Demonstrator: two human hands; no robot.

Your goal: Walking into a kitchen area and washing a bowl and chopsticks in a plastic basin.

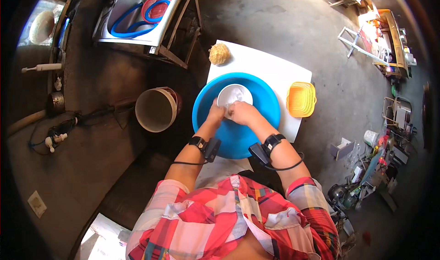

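Note:
A white bowl (235,89) is over the large blue plastic basin (264,122), tilted so that its inside faces me. Its lower left rim is in my left hand (216,112). Across the bowl's near rim lies my right hand (243,112), its fingers curled in. Something pale or clear shows inside the bowl by those fingertips; what it is cannot be made out. Whether the right fingers pinch it or only the bowl is hidden. Both wrists carry black strapped devices with cables.
The basin stands on a white tabletop (261,64). A yellow fibrous scrubber (219,54) sits at its far left corner, a yellow plastic basket (301,99) on its right. Left are a bucket (155,110) and a sink (118,12) holding a blue hose (120,34) and red strainer (157,10).

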